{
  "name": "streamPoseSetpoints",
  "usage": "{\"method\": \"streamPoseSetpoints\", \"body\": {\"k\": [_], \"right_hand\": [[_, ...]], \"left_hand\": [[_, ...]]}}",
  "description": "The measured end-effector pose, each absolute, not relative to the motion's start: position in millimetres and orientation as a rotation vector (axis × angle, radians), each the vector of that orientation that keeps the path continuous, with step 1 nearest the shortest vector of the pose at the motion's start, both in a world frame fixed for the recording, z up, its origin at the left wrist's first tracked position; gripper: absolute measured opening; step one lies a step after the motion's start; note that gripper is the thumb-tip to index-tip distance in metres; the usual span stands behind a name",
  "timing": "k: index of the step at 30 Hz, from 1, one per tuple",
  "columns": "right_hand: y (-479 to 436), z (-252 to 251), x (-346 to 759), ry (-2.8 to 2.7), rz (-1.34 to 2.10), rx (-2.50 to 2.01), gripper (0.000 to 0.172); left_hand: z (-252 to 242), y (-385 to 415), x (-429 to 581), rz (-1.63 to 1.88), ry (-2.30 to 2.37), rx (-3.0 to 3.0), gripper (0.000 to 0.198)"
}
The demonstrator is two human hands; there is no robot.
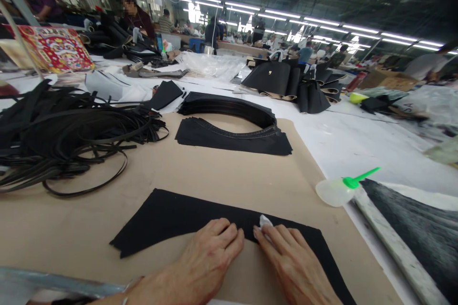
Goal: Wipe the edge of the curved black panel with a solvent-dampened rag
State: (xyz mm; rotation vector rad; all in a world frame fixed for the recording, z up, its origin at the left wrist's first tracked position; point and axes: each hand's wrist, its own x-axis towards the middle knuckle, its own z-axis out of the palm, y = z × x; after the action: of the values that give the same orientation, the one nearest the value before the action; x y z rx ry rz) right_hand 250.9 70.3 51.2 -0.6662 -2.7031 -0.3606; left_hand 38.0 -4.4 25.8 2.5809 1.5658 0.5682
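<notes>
Evidently this is a long, busy workroom, with rows of strip lights (275, 15) under a dark roof and people at work well behind the desk (329, 128). Over its white top lies a brown sheet (157, 171), and on that, nearest the worker, is the black panel (200, 210), flat, its curved edge facing the body. Beyond it I see a stack of curved black pieces (232, 143); to the left sprawls a tangled heap of black strips (78, 128). A squeeze bottle (332, 193) with a green nozzle lies tilted at the sheet's right edge, near a dark, grainy piece (411, 228). Farther back are rolled black pieces (275, 81), clear plastic (211, 64) and a bright red printed packet (60, 50).

Both forearms come up from the bottom, backs of the hands upward. The left hand (213, 252) angles inward, fingers bent and close together, tips at the middle of the curved edge; whether they pinch it or merely press, I can't tell. Just beside it, the right hand (289, 257) leans in over the panel, its fingers closed on a small white scrap (265, 221). Between the 2 hands, a narrow gap shows.
</notes>
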Motion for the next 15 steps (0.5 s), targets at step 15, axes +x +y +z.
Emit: {"method": "streamPoseSetpoints", "body": {"k": [15], "right_hand": [[86.4, 50.7, 236.3, -2.751, 0.031, -0.849, 0.022]], "left_hand": [[23.2, -5.4, 36.5, 0.578, 1.578, 2.610, 0.041]]}}
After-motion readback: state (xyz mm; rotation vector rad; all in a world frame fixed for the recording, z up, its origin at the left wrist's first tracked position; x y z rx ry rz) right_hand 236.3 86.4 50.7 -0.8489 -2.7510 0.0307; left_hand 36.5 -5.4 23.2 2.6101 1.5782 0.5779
